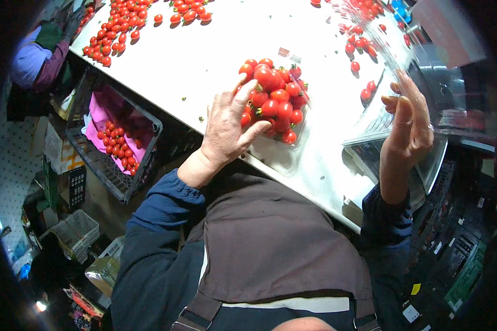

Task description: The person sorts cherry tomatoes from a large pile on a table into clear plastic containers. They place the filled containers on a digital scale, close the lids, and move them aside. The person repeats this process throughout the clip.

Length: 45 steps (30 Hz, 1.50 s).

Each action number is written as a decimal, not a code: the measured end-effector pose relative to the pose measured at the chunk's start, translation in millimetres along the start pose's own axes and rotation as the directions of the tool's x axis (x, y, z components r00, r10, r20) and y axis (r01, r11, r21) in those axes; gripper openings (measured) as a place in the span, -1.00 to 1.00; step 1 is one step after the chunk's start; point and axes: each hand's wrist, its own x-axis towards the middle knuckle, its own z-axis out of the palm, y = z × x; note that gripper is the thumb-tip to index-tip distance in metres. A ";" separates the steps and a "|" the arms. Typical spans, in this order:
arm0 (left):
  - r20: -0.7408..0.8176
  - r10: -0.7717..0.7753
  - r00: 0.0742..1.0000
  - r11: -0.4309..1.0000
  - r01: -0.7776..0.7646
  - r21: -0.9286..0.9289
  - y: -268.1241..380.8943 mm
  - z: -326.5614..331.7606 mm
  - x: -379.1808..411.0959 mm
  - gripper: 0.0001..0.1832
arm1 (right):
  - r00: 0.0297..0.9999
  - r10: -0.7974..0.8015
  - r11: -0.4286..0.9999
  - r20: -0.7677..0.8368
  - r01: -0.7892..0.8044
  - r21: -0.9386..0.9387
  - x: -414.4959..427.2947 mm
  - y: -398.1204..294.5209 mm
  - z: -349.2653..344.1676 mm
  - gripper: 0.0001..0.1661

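Observation:
Red cherry tomatoes fill a clear plastic tray near the edge of the white table. My left hand rests against the left side of the heap, fingers and thumb spread over it. To the right, my right hand is raised beside clear plastic containers, its fingertips at a transparent, partly blurred plastic piece. Whether that hand grips the plastic is hard to make out.
Loose tomatoes lie at the table's far left, top middle and right. Below the left edge stands a black crate with pink lining and tomatoes. Another person's sleeve shows at upper left. Stacked dark crates stand at lower right.

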 end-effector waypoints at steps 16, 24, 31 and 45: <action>0.085 0.124 0.989 0.989 -0.131 0.073 -2.0 -5.0 12.9 0.19 | 0.929 0.368 0.928 0.023 -0.369 0.047 -25.8 1.7 -40.8 -0.38; 0.062 -0.007 0.998 0.963 -0.010 0.271 14.0 24.1 27.1 -0.11 | 0.903 0.429 0.899 0.013 -0.428 0.094 -27.2 -6.3 -44.3 -0.40; -0.247 0.057 0.967 0.996 -0.038 0.081 2.2 9.9 27.5 -0.53 | 0.867 0.497 0.867 -0.039 -0.495 0.054 -30.4 -3.7 -53.6 -0.34; 0.397 -0.549 0.736 0.346 0.632 -0.693 -94.4 36.2 68.8 -0.58 | 0.837 0.530 0.848 -0.138 -0.517 0.120 -50.7 11.1 -83.6 -0.24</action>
